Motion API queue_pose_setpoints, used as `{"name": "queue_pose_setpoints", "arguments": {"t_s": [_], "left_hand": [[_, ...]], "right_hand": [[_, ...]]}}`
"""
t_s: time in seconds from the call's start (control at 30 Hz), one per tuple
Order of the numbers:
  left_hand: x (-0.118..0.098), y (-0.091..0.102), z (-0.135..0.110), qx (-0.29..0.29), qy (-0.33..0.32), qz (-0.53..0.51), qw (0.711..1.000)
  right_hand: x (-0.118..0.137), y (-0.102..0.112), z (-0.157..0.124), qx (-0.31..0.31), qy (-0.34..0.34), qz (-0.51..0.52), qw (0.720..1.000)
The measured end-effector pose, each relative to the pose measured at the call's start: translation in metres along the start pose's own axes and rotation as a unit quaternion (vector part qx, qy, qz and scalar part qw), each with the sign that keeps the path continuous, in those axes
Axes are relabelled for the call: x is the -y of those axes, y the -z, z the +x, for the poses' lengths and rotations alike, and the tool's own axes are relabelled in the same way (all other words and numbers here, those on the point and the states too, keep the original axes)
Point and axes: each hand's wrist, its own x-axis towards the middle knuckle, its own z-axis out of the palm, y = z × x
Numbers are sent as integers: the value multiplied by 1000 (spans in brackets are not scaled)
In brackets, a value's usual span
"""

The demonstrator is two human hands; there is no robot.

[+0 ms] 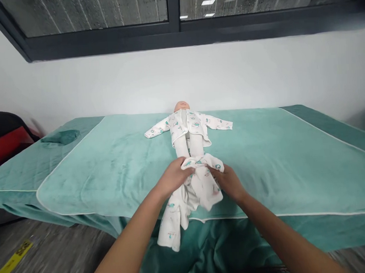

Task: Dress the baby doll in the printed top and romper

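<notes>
A baby doll (186, 130) lies on its back on a teal towel (110, 165), head toward the wall, wearing a white printed top with sleeves spread out. Its pale legs point toward me. A pair of white printed trousers (200, 185) is bunched at the doll's feet, one leg hanging over the bed's front edge. My left hand (172, 176) is closed on the left side of the trousers' waistband. On the right side of that waistband my right hand (228, 181) is closed too.
The towel covers a teal bed (323, 119) standing against a white wall under a dark window. A folded teal cloth (60, 137) lies at the back left. A black and red chair (3, 139) stands at the far left. Grey floor shows below.
</notes>
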Motion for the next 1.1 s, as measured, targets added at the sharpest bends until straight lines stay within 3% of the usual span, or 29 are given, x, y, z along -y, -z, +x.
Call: {"name": "queue_pose_setpoints", "arguments": {"t_s": [0.1, 0.27, 0.37, 0.43, 0.53, 0.57, 0.63, 0.77, 0.9, 1.0, 1.1], "left_hand": [[7, -9, 37, -79, -19, 172, 982], [10, -12, 54, -76, -17, 215, 973], [-1, -3, 46, -19, -54, 178, 982], [-10, 6, 40, 57, -68, 119, 989], [-16, 17, 35, 211, -13, -10, 977], [-16, 19, 34, 244, 8, -56, 968], [-15, 19, 33, 258, 31, -123, 958], [-16, 10, 37, 195, 38, -118, 973], [-19, -2, 54, 28, 2, 15, 999], [-17, -10, 74, -101, -69, 125, 985], [-16, -18, 88, -165, -92, 177, 966]], "right_hand": [[-4, -2, 17, -26, 14, -65, 997], [-2, 0, 35, -4, 24, -89, 996], [-3, 3, 41, 19, 16, -44, 999], [-4, 4, 45, 33, 1, 7, 999], [-6, 8, 48, 54, -10, 100, 993], [-7, 9, 49, 60, -8, 125, 990], [-9, 12, 50, 70, -7, 152, 986], [-15, 14, 51, 76, -34, 202, 976], [-10, 11, 50, 77, -66, 272, 957], [-1, 10, 46, 63, -62, 291, 953], [2, 9, 45, 86, -27, 238, 967]]}}
